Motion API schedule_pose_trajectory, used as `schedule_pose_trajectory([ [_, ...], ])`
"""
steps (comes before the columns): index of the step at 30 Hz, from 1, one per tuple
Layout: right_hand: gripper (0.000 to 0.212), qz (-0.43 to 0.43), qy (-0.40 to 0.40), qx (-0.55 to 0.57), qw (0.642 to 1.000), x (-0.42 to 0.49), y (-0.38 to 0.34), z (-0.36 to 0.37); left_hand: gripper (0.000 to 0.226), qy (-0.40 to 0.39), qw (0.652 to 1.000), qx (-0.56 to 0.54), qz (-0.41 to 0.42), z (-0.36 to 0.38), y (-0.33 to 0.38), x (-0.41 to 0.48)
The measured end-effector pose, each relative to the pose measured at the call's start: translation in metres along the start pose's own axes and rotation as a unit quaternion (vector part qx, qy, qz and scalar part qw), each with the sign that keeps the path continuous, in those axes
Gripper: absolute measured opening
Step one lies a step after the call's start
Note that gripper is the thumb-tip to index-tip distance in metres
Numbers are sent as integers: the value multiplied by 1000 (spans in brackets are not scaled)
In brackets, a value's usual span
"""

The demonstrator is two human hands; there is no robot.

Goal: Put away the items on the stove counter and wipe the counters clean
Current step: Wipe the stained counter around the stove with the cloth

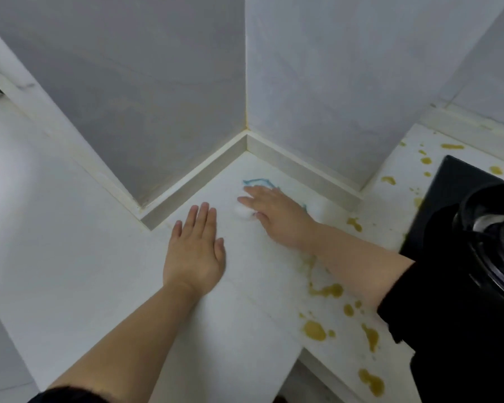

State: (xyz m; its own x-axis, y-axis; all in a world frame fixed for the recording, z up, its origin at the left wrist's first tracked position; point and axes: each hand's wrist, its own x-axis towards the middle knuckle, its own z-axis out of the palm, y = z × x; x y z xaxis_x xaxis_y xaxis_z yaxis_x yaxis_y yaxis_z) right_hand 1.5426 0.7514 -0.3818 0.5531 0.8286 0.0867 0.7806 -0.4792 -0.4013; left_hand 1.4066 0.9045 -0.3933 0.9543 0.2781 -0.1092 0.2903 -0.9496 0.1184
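My right hand [274, 213] lies flat with straight fingers on a white cloth with a blue edge [259, 183], pressing it onto the white counter [99, 257] near the inside corner of the wall. The cloth is mostly hidden under the hand; white bunches show at its sides. My left hand [197, 251] rests flat and open on the counter just left of it, holding nothing. Yellow-brown spills [314, 330] dot the counter to the right, toward the black gas stove [463, 228].
Grey tiled walls [157, 82] meet at a corner behind a low white upstand [192, 184]. The stove's burner [501, 242] sits at the right edge. More stains [451, 146] lie behind the stove. The counter's front edge runs along the bottom right.
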Motion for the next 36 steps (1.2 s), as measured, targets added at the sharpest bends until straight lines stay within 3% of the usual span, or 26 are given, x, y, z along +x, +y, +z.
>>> schedule_pose_trajectory([
  [2, 48, -78, -33, -19, 996, -51, 7, -2, 63, -1, 1000, -2, -4, -1, 2, 0],
  [3, 49, -75, -45, -30, 996, -65, 19, -9, 60, 0, 1000, -3, -4, -2, 2, 0],
  [6, 47, 51, -59, -21, 997, -70, 56, -31, 59, 0, 1000, -9, -2, -3, 2, -1],
  [8, 46, 131, 1, -1, 991, -56, 53, -27, 59, 4, 1000, -11, -2, -2, 1, -1],
  [10, 48, 155, 40, -20, 987, -56, 23, -4, 58, 4, 1000, -14, 0, -2, 2, -1],
  [12, 50, 78, 19, -25, 996, -78, -15, 15, 58, 9, 1000, -23, -1, -2, 1, -2],
  [15, 49, -42, -40, -27, 998, -96, -3, 3, 58, 12, 1000, -23, 2, -2, 0, -1],
  [17, 48, 5, -55, -36, 998, -76, 18, -13, 58, 13, 1000, -20, 2, -1, -1, -1],
  [20, 60, 164, -22, -43, 985, -12, 16, -11, 58, 12, 1000, -27, 4, -1, -1, 0],
  [22, 67, 239, 16, -45, 970, 22, -9, -2, 59, 54, 993, -102, 0, -3, -1, -2],
  [24, 67, 199, 32, -40, 979, 27, -30, 10, 54, 127, 965, -224, -56, -5, -3, -8],
  [26, 63, 36, 9, -43, 998, -2, -43, 22, 53, 173, 932, -295, -118, -8, -6, -16],
  [28, 58, -95, -43, -35, 994, -47, -41, 23, 52, 162, 932, -301, -116, -7, -8, -22],
  [29, 56, -113, -66, -35, 991, -62, -32, 15, 52, 150, 942, -286, -97, -6, -11, -26],
  [32, 52, 17, -68, -31, 997, -59, 6, -14, 56, 125, 975, -180, -29, 3, -15, -40],
  [34, 52, 126, -23, -39, 991, -24, 13, -13, 61, 104, 989, -108, -8, 7, -14, -46],
  [36, 54, 178, 16, -49, 983, 9, -10, 2, 64, 65, 995, -74, -16, 7, -12, -46],
])
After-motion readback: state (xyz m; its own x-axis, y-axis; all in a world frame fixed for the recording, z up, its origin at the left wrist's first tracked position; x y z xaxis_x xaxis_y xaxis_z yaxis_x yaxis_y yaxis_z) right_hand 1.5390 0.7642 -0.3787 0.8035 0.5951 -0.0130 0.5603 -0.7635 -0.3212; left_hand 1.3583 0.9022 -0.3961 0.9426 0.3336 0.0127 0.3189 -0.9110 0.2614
